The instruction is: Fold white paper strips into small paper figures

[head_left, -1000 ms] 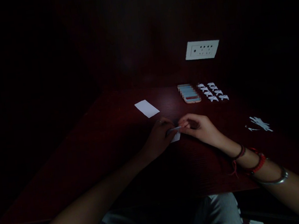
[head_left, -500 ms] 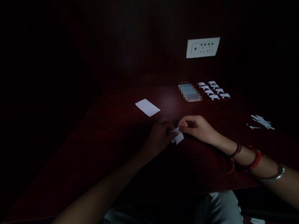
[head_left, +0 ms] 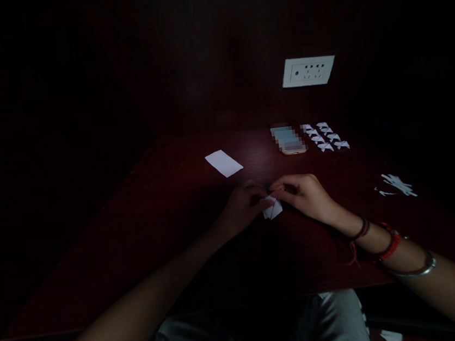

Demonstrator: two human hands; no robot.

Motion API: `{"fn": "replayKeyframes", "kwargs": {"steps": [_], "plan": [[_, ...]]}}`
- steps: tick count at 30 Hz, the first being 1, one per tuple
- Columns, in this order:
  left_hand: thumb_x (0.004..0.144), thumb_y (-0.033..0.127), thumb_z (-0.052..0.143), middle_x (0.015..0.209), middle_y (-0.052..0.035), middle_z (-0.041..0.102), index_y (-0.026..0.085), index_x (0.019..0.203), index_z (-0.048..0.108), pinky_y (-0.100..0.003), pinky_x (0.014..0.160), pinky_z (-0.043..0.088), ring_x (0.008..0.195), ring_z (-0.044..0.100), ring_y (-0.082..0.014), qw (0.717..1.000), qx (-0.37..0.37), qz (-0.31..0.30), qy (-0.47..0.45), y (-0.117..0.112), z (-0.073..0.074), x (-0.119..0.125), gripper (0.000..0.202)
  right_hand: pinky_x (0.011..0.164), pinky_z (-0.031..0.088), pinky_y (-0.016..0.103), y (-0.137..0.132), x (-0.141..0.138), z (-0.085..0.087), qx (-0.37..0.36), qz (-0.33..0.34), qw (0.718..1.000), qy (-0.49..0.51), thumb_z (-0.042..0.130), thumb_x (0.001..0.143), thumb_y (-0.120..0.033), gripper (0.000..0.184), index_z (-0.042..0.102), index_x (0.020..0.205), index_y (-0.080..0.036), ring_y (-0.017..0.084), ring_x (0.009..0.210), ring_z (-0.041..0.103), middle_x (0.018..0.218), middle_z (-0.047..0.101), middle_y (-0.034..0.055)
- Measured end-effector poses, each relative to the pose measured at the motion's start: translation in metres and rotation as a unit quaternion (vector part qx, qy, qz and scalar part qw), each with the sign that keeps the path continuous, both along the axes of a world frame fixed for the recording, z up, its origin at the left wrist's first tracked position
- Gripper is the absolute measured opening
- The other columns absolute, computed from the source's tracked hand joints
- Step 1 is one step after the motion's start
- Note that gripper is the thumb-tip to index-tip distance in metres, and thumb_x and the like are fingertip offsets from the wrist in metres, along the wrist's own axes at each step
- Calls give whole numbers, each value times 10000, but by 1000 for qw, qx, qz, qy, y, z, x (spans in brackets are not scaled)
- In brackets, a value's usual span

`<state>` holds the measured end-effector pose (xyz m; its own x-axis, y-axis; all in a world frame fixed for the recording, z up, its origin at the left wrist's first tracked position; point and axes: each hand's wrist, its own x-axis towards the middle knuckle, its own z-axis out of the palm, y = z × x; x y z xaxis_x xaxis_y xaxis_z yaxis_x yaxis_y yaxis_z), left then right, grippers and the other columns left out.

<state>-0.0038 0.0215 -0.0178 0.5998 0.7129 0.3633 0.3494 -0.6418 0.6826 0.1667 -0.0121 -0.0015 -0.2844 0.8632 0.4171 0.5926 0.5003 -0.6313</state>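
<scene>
A small folded piece of white paper (head_left: 273, 210) is between my two hands, low over the dark red table. My left hand (head_left: 243, 204) is closed, with its thumb lying across the paper's left side. From the right, my right hand (head_left: 302, 192) pinches the paper's upper edge between thumb and fingertips. The two hands' fingertips nearly meet there, and they cover the top of the paper. Bracelets circle my right wrist.
A flat white sheet (head_left: 224, 163) lies beyond my left hand. Farther back are a phone (head_left: 288, 139) and several folded paper pieces (head_left: 334, 136) in two rows. Thin paper strips (head_left: 398, 184) lie at right. A wall socket (head_left: 309, 71) is above the table (head_left: 152, 201).
The fold on the paper has come down flatter, and the paper has shifted slightly right. My right thumb has moved left onto its upper edge.
</scene>
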Motion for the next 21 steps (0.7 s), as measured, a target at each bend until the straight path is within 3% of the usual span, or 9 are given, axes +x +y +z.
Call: {"fn": "replayKeyframes", "kwargs": {"steps": [6,11,21], "plan": [[742,196,526,844,-19,535,166,731,588,-273,715,421,786,512,-128,1000,4,8,-11,3,-1,0,70,574,397,214,1,1,-2,6,-5,1000,27,504,753,-251,158,580,863,-166,104,640,540,710,607,10],[697,166,568,810,-19,527,159,706,592,-277,692,435,763,513,-129,999,8,38,-15,3,-2,1,27,549,378,213,3,1,-2,5,-6,1000,-22,497,752,-218,140,600,827,-160,97,603,518,699,601,10],[683,136,572,835,-2,481,157,767,494,-215,615,490,692,537,-86,987,-61,78,-126,-4,1,4,117,587,378,228,-2,-1,6,44,-11,997,-62,506,748,-213,106,600,726,-169,111,658,486,732,528,23]]}}
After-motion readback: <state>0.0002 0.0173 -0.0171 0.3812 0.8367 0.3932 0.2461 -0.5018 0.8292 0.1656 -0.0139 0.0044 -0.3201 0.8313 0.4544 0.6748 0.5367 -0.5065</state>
